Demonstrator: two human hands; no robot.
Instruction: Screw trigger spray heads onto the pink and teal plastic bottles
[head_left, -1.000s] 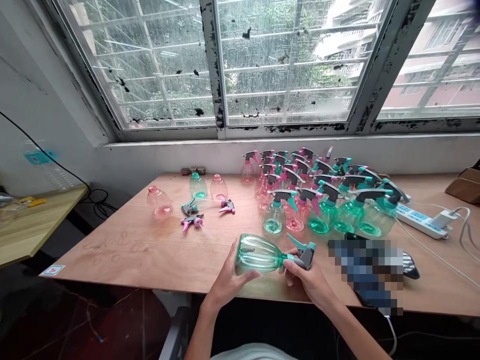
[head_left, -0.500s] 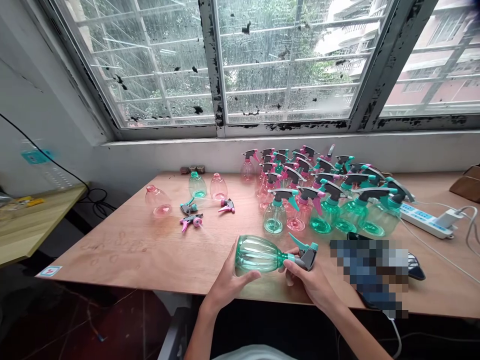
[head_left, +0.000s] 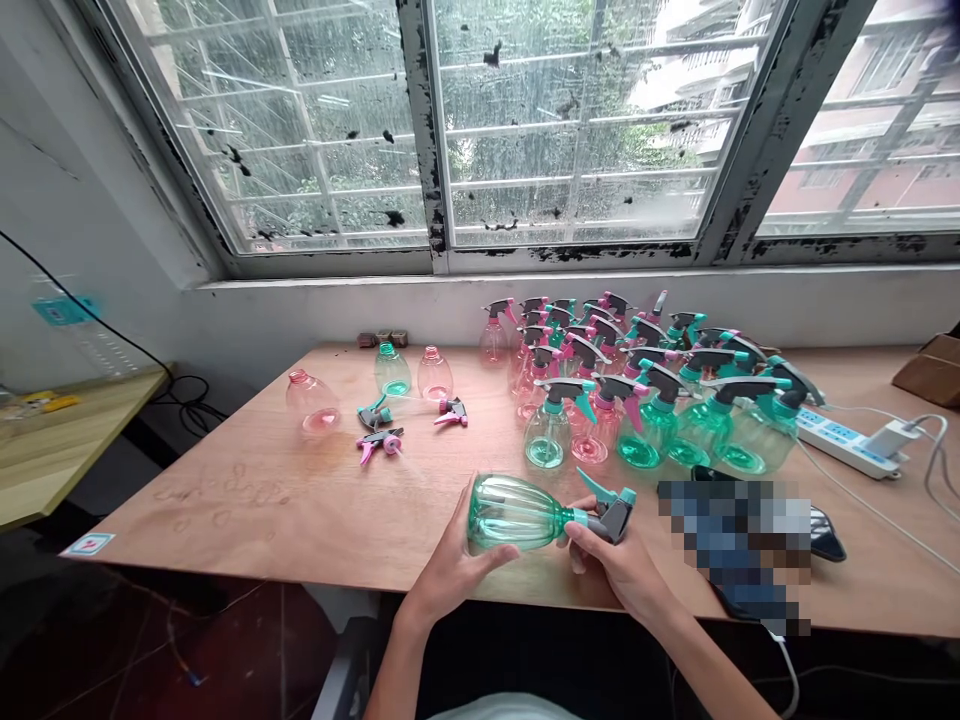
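A clear green spray bottle (head_left: 517, 512) lies sideways in my two hands above the front of the table, its base to the left. My left hand (head_left: 469, 560) is wrapped round the base end, thumb along the near side. At the neck, my right hand (head_left: 607, 555) grips the collar just below the grey and teal spray head (head_left: 615, 512). Some fingers of both hands are hidden behind the bottle. Farther left stand a headless green bottle (head_left: 393, 372), a headless pink bottle (head_left: 435, 376) and a tilted pink bottle (head_left: 312, 402). Loose spray heads (head_left: 380, 442) lie before them.
Several assembled pink and green spray bottles (head_left: 548, 435) crowd the back right of the wooden table (head_left: 247, 510). A white power strip (head_left: 851, 442) with cables lies right of them. A blurred-out object (head_left: 739, 550) with a cable is near my right hand. Behind is a window.
My hands hold the bottle in nearly the same pose. The whole view has shifted very slightly; nothing on the table has visibly moved.
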